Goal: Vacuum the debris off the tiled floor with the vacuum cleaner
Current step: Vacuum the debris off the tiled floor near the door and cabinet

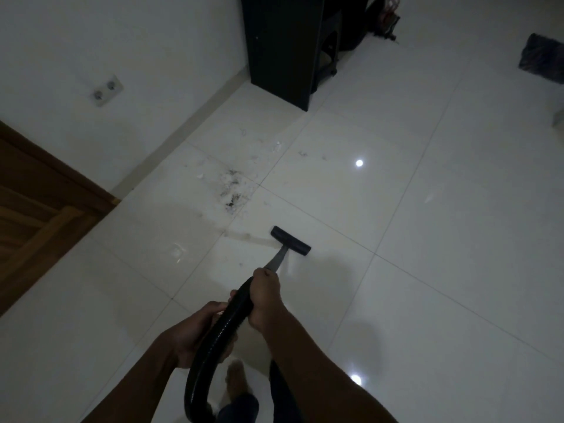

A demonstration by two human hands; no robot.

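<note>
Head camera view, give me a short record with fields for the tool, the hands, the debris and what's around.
tool: black T-shaped vacuum nozzle on a grey wand, fed by a black ribbed hose
right hand: grip around the hose's upper end
left hand: grip around the hose lower down
debris: dark and white scattered debris beyond the nozzle, apart from it
floor: glossy white tiled floor
surroundings: black cabinet, brown wooden door, double wall socket
</note>
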